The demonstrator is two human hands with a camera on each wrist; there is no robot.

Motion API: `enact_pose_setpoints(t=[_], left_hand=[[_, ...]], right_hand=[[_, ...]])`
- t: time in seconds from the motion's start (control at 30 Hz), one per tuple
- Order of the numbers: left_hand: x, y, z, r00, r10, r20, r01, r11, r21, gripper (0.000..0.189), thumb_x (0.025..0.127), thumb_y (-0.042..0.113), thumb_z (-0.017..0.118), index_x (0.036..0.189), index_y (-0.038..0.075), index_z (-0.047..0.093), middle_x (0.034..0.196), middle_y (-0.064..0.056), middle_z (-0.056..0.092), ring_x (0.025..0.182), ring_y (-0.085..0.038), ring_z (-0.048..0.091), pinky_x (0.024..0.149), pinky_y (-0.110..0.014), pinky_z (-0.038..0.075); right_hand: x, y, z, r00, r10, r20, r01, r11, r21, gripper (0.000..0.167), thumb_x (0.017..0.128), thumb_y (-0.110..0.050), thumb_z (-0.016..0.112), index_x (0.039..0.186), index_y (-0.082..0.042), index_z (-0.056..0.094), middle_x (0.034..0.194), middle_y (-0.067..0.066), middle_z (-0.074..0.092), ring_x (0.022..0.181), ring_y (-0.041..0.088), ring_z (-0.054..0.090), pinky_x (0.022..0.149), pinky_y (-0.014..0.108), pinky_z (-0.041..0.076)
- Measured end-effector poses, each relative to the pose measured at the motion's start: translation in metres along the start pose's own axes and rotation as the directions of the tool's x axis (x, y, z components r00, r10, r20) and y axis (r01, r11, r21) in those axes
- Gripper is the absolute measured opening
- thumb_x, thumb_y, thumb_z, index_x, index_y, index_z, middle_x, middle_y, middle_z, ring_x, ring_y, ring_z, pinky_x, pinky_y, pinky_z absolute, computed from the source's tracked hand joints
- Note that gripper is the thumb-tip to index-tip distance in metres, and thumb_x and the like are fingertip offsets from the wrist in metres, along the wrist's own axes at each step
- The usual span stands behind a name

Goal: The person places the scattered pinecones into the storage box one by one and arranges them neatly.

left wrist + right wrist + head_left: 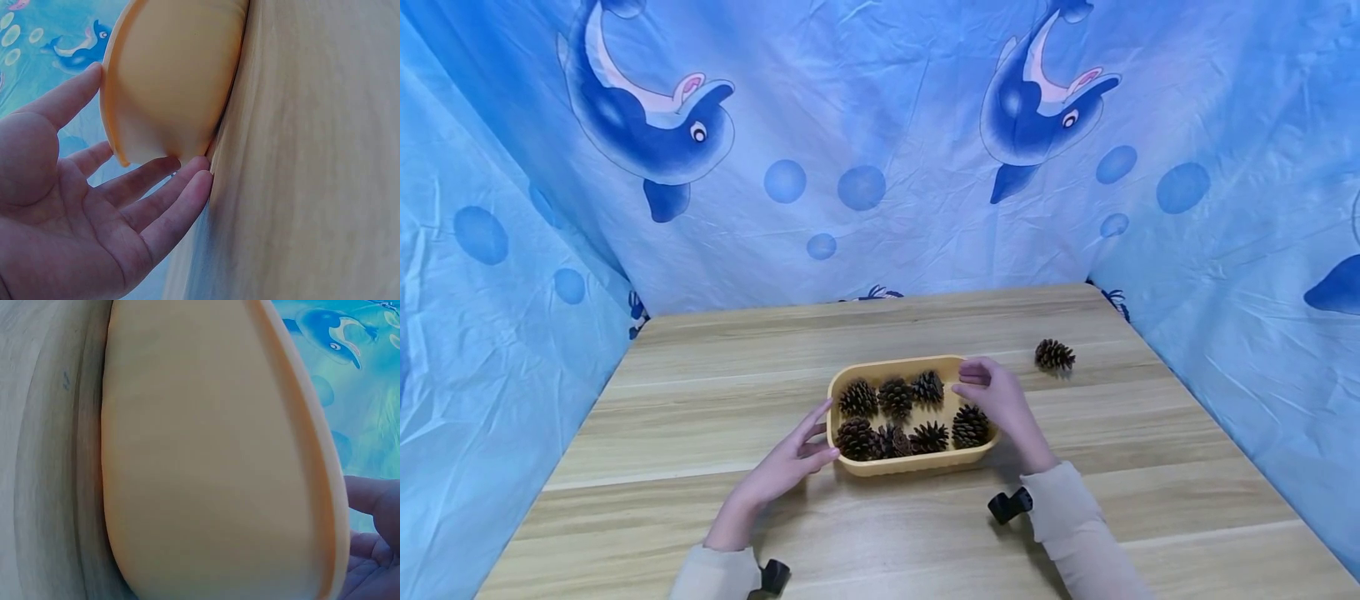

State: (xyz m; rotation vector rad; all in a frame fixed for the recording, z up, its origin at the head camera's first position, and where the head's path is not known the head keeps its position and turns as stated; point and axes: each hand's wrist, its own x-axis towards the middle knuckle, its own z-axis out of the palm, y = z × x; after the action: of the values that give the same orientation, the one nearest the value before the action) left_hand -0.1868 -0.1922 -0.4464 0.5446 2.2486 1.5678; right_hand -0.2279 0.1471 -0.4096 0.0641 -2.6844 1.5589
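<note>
A yellow plastic basket [901, 469] stands on the table with several brown pine cones [896, 398] inside. My left hand [786, 462] is at its left end, fingers spread. In the left wrist view, the thumb and fingertips of the left hand [81, 212] touch the basket's rim and wall [175, 81]. My right hand [1000, 396] reaches over the right rim, with its fingertips above the basket's back right corner; I see nothing between them. Most of the right hand [375, 550] is cut off or hidden behind the basket wall [212, 450] in the right wrist view.
A single pine cone [1055, 356] lies on the wooden table [700, 433], beyond the basket to the right. Blue curtains [880, 125] printed with dolphins hang behind the table and along both sides.
</note>
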Motion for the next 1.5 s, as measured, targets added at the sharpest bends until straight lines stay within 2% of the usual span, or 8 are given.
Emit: enact_pose_setpoints(t=[0.3, 0.67, 0.83, 0.93, 1.1, 1.23, 1.43, 1.5], left_hand=[[0.000, -0.001, 0.000, 1.000, 0.006, 0.001, -0.006, 1.000, 0.003, 0.078, 0.096, 0.023, 0.060, 0.157, 0.017, 0.011, 0.149, -0.035, 0.030, 0.128, -0.053, 0.045, 0.099, -0.054, 0.050], [-0.002, 0.000, 0.001, 1.000, -0.008, -0.013, 0.008, 1.000, 0.008, 0.079, 0.095, 0.024, 0.061, 0.157, 0.019, 0.012, 0.150, -0.035, 0.029, 0.130, -0.052, 0.044, 0.101, -0.056, 0.048], [-0.002, 0.000, 0.001, 1.000, -0.009, -0.015, 0.009, 1.000, 0.009, 0.079, 0.095, 0.025, 0.061, 0.157, 0.019, 0.012, 0.150, -0.035, 0.029, 0.130, -0.052, 0.043, 0.101, -0.056, 0.048], [-0.002, 0.000, 0.001, 1.000, -0.009, -0.013, 0.009, 1.000, 0.007, 0.079, 0.095, 0.025, 0.061, 0.157, 0.019, 0.012, 0.150, -0.035, 0.029, 0.130, -0.052, 0.043, 0.101, -0.056, 0.048], [-0.001, 0.000, 0.001, 1.000, -0.007, -0.012, 0.007, 1.000, 0.007, 0.079, 0.095, 0.025, 0.061, 0.157, 0.019, 0.012, 0.150, -0.035, 0.029, 0.131, -0.052, 0.043, 0.101, -0.056, 0.048], [-0.001, 0.000, 0.000, 1.000, -0.002, -0.009, 0.002, 1.000, 0.005, 0.079, 0.095, 0.024, 0.061, 0.157, 0.018, 0.012, 0.150, -0.036, 0.029, 0.131, -0.053, 0.043, 0.101, -0.056, 0.048], [-0.001, -0.001, 0.000, 1.000, -0.007, -0.010, 0.007, 1.000, 0.004, 0.079, 0.095, 0.024, 0.061, 0.157, 0.019, 0.011, 0.150, -0.036, 0.029, 0.130, -0.052, 0.043, 0.100, -0.055, 0.049], [-0.001, -0.001, 0.001, 1.000, -0.011, -0.011, 0.011, 1.000, 0.007, 0.079, 0.095, 0.024, 0.061, 0.157, 0.020, 0.012, 0.150, -0.035, 0.029, 0.130, -0.052, 0.043, 0.100, -0.055, 0.049]], right_hand=[[0.002, 0.011, -0.023, 0.997, -0.069, -0.023, 0.071, 0.993, 0.092, 0.049, 0.089, -0.010, 0.068, 0.131, 0.008, 0.050, 0.128, 0.028, 0.058, 0.118, 0.039, 0.059, 0.099, 0.031, 0.053], [0.004, 0.025, -0.047, 0.993, -0.020, -0.114, 0.025, 0.999, 0.042, 0.049, 0.089, -0.012, 0.069, 0.131, 0.005, 0.052, 0.127, 0.026, 0.061, 0.116, 0.037, 0.061, 0.089, 0.017, 0.055], [0.005, 0.034, -0.055, 0.991, -0.015, -0.136, 0.028, 0.995, 0.094, 0.048, 0.089, -0.005, 0.066, 0.131, 0.011, 0.049, 0.126, 0.032, 0.058, 0.100, 0.010, 0.068, 0.082, 0.007, 0.052], [0.004, 0.039, -0.060, 0.989, -0.010, -0.149, 0.024, 0.995, 0.094, 0.048, 0.090, -0.006, 0.066, 0.131, 0.012, 0.048, 0.126, 0.033, 0.057, 0.087, -0.011, 0.059, 0.081, 0.006, 0.051], [0.002, 0.048, -0.070, 0.981, 0.045, -0.190, -0.041, 0.999, 0.028, 0.048, 0.092, -0.013, 0.066, 0.131, 0.009, 0.049, 0.128, 0.031, 0.058, 0.079, -0.020, 0.049, 0.076, 0.001, 0.045], [-0.001, 0.056, -0.077, 0.974, 0.112, -0.197, -0.114, 0.993, 0.001, 0.051, 0.092, -0.019, 0.066, 0.132, 0.009, 0.048, 0.130, 0.029, 0.058, 0.080, -0.018, 0.050, 0.075, 0.001, 0.043], [-0.005, 0.071, -0.087, 0.962, 0.218, -0.164, -0.218, 0.976, 0.021, 0.056, 0.094, -0.022, 0.063, 0.137, 0.008, 0.044, 0.134, 0.029, 0.054, 0.102, 0.016, 0.064, 0.082, 0.016, 0.055], [-0.005, 0.076, -0.090, 0.955, 0.243, -0.172, -0.240, 0.970, 0.041, 0.057, 0.094, -0.023, 0.064, 0.136, 0.010, 0.043, 0.133, 0.031, 0.053, 0.099, 0.017, 0.065, 0.082, 0.020, 0.057]])
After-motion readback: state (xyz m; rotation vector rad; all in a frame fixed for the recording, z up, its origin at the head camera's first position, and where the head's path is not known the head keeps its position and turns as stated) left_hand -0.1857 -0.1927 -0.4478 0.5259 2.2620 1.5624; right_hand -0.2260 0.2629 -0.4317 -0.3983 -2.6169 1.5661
